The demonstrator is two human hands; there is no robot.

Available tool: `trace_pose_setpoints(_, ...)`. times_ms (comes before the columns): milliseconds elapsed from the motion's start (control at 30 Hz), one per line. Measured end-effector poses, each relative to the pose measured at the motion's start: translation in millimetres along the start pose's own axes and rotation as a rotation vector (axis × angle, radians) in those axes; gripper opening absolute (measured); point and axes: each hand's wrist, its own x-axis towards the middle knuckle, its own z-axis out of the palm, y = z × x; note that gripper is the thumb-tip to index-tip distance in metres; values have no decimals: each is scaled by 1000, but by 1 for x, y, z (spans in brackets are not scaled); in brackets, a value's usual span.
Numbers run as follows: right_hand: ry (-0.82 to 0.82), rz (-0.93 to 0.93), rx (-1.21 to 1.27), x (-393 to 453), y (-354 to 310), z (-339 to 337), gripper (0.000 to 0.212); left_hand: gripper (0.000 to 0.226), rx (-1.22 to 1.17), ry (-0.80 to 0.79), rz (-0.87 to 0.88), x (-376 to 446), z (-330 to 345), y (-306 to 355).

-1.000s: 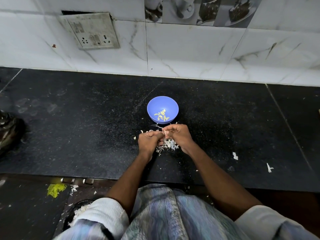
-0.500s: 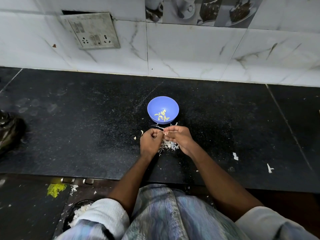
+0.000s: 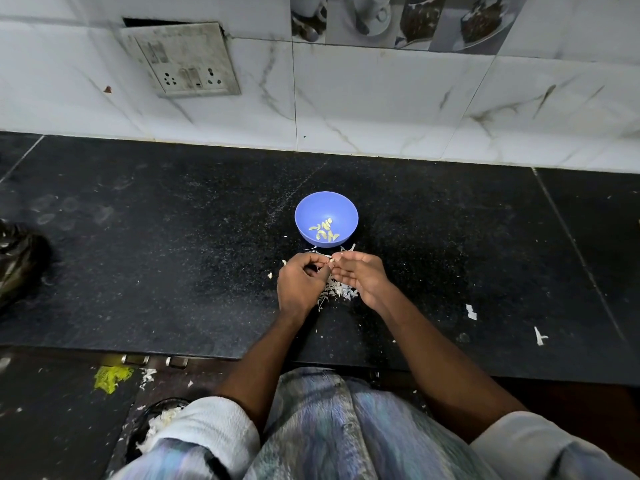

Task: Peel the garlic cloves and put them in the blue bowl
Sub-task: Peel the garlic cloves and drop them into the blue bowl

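The blue bowl (image 3: 325, 216) stands on the black counter (image 3: 173, 254) and holds several peeled, pale yellow garlic cloves (image 3: 323, 232). Just in front of it my two hands meet over a pile of white garlic skins (image 3: 337, 292). My left hand (image 3: 301, 285) is curled, its fingertips pinched at a small garlic clove (image 3: 330, 262). The fingertips of my right hand (image 3: 360, 275) touch the same clove from the right, palm turned partly up. Most of the clove is hidden by the fingers.
A marble-tiled wall with a switch plate (image 3: 183, 58) runs behind the counter. A dark crumpled bag (image 3: 19, 261) lies at the left edge. Skin scraps (image 3: 471, 311) lie on the counter to the right. Below the counter edge sits a bin with peels (image 3: 162, 419).
Both hands stay together in front of the bowl. My right hand has turned more palm-up and its fingers have loosened, while the left remains curled at the clove.
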Motion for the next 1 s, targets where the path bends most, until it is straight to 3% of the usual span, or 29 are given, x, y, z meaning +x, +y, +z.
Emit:
trace_pose_setpoints(200,-44,5,-51,0,3,3,15,7,-20,83,-29,0,0,3)
trace_pose_setpoints(500,4,-193,-233,-1,2,9,18,7,-63,44,-71,-2,-1,5)
trace_pose_setpoints(800,40,-233,-265,0,4,8,14,9,-94,55,-76,-1,1,2)
trace_pose_setpoints(1000,73,-396,-498,4,7,6,11,10,-62,61,-63,-1,0,2)
